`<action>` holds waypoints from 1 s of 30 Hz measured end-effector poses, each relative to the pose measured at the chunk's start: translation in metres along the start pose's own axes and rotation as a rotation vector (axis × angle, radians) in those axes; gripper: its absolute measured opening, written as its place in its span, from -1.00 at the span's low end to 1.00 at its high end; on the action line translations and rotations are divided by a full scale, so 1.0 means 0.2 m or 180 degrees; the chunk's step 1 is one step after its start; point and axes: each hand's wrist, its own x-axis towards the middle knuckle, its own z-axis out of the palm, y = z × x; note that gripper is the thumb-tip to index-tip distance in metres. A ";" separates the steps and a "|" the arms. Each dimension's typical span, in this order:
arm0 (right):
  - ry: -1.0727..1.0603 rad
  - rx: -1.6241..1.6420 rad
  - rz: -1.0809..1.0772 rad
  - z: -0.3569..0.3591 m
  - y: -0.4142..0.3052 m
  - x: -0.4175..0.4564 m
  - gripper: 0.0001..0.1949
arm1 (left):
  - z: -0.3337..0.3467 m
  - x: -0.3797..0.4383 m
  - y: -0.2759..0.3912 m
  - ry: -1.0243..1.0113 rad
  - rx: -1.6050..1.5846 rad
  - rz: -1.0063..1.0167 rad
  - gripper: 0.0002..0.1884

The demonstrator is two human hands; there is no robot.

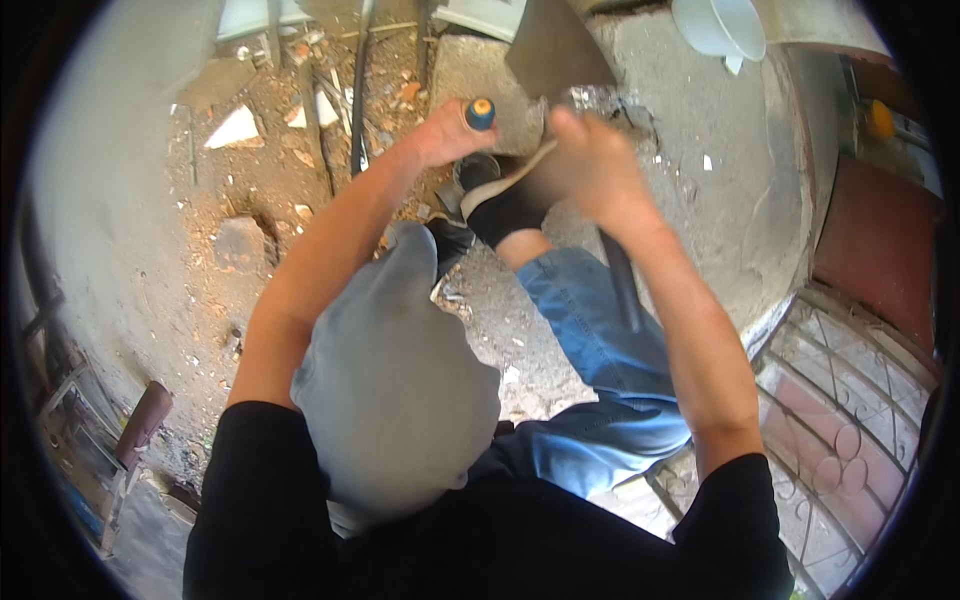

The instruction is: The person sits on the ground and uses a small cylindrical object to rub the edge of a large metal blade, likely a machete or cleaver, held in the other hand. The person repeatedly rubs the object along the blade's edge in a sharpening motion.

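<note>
My left hand (459, 135) is closed around an upright tool handle (480, 112), dark blue with an orange end; its lower part is hidden. To the right, my right hand (600, 176) is blurred and closed on a tool whose dark shaft (621, 281) runs back under the wrist towards my knee. The head or far end of that tool cannot be made out. Just beyond both hands lies a concrete slab (487, 75). A dark shoe with a pale sole (499, 210) is below and between the hands, beside a short pipe piece (478, 171).
Broken tile pieces (234, 127), rubble and long bars (358, 90) cover the dirt on the left. A brown sheet (561, 49) stands beyond the slab. A translucent plastic bucket (724, 30) is at upper right, and a metal grille (840, 435) lies at lower right.
</note>
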 end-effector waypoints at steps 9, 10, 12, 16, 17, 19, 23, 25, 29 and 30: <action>-0.0240 -0.0176 -0.0361 0.10 -0.04 -0.02 -0.47 | 0.00 -0.01 0.00 -0.0071 0.0078 -0.0112 -0.74; -0.0421 -0.0323 -0.0127 0.11 -0.02 -0.03 -0.47 | 0.04 -0.02 -0.01 -0.0160 0.0050 -0.0210 -0.74; -0.0066 -0.0331 -0.0450 0.06 -0.05 0.01 -0.46 | -0.03 -0.01 -0.03 0.0074 0.0103 0.0071 -0.75; 0.0055 0.0077 -0.0436 -0.16 -0.36 0.00 -0.46 | -0.03 -0.09 -0.09 0.0077 -0.0039 -0.0081 -0.73; 0.0103 0.0239 -0.0406 -0.15 -0.38 0.00 -0.45 | -0.04 -0.09 -0.09 0.0099 0.0100 -0.0084 -0.72; 0.0193 0.0417 -0.0259 -0.10 -0.38 -0.02 -0.44 | -0.03 -0.09 -0.09 0.0201 -0.0063 0.0006 -0.71; -0.0551 -0.0754 -0.0469 0.15 -0.03 0.00 -0.42 | -0.01 -0.07 -0.02 0.0193 0.0074 -0.0298 -0.71; -0.0332 -0.0403 -0.0435 0.11 -0.13 0.02 -0.42 | -0.04 -0.07 -0.15 0.0326 -0.0279 0.0010 -0.72; -0.0169 0.0223 -0.0430 -0.07 -0.26 0.00 -0.43 | -0.07 -0.06 -0.12 0.0244 -0.0233 -0.0113 -0.73; -0.0297 0.0421 -0.0196 -0.12 -0.30 -0.01 -0.44 | -0.08 -0.06 -0.12 0.0273 -0.0187 -0.0203 -0.73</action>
